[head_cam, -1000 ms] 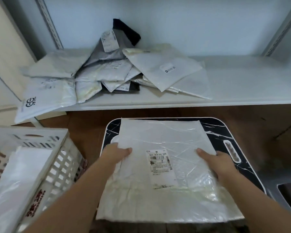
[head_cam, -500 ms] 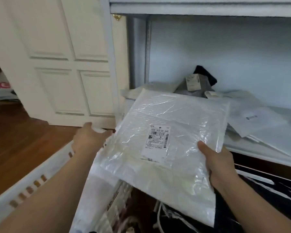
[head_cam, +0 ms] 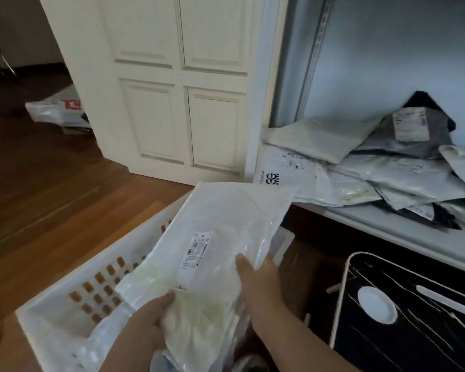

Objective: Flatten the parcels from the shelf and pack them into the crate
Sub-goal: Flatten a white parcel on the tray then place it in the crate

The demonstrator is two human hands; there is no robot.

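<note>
A flat white plastic parcel [head_cam: 220,237] with a printed label hangs tilted over the white slotted crate [head_cam: 73,299] at the lower left. My left hand [head_cam: 148,320] grips the parcel's near bottom edge. My right hand [head_cam: 258,283] holds its right side, thumb on top. Several white and grey parcels [head_cam: 365,167] lie piled on the white shelf [head_cam: 403,232] at the right. What lies inside the crate is mostly hidden behind the parcel.
A black marbled table [head_cam: 414,304] with a white rim stands at the lower right, under the shelf. A white panelled door [head_cam: 177,89] stands behind the crate. Brown wooden floor [head_cam: 51,183] spreads to the left, with a plastic bag [head_cam: 57,111] far back.
The parcel has left the black table and swung left over the crate. My left hand let go for a moment and now grips its lower edge. My view turned left.
</note>
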